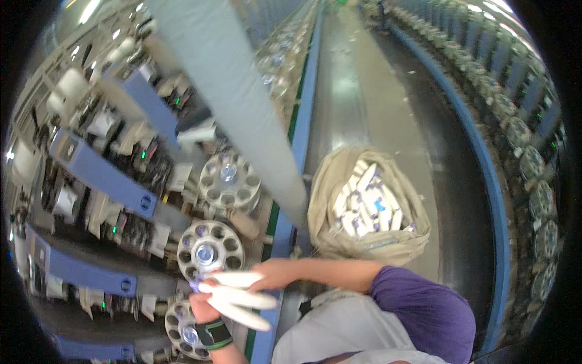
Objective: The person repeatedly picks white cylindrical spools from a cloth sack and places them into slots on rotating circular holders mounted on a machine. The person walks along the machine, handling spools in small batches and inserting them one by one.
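Observation:
Several white yarn bobbins (242, 297) with purple ends are bunched between my two hands, over the row of round magazines on the left. My left hand (205, 304), with a dark green-edged band on its wrist, is closed round the purple ends of the bunch. From the right my right hand (271, 274) reaches across, its fingers closed on the uppermost bobbin. Just beyond the hands sits a round grey magazine (231, 244) with a ring of holes and a blue centre. Motion blur softens the fingertips.
A beige cloth sack (324, 221) full of white bobbins stands ahead on the aisle floor. Blue winding machine units (100, 176) line the left side. A thick grey-blue pipe (236, 91) slants down beside them. Another machine row with a blue rail (479, 158) borders the right.

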`<state>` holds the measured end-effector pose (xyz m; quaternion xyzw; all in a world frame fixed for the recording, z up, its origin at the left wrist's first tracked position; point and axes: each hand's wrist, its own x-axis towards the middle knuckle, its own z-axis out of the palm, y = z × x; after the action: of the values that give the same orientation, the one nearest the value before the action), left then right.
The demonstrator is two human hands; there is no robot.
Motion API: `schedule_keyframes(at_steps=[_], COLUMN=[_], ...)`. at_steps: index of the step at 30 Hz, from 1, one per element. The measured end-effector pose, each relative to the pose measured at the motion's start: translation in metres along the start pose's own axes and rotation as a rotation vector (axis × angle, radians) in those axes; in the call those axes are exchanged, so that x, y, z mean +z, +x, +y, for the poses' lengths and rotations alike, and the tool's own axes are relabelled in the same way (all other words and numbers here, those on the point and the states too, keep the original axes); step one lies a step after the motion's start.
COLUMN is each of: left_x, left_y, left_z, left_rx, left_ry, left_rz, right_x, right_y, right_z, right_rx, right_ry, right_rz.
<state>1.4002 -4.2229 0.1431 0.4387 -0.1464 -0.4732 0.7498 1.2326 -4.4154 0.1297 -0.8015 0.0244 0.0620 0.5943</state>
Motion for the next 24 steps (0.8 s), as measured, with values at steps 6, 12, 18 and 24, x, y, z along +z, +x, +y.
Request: schedule_keyframes(at_steps=[6, 12, 18, 24], left_x=[-0.002, 0.055, 0.054, 0.051], left_y=[0.012, 0.058, 0.055, 0.084], left_z=[0.018, -0.020, -0.003, -0.044], left_rx=[0.175, 0.051, 0.189, 0.199], left_ry=[-0.101, -0.139, -0.154, -0.059], left_rz=[-0.033, -0.084, -0.119, -0.109], right_x=[-0.029, -0.004, -0.017, -0.014], right_y=[-0.042, -0.012, -0.094, -0.033], right_z=[0.018, 0.076, 0.099, 0.056], right_rx=[0.477, -0.175, -0.083, -0.087], right_ry=[0.286, -0.102, 0.157, 0.631], right_rz=[-0.218, 0.290, -0.212, -0.116])
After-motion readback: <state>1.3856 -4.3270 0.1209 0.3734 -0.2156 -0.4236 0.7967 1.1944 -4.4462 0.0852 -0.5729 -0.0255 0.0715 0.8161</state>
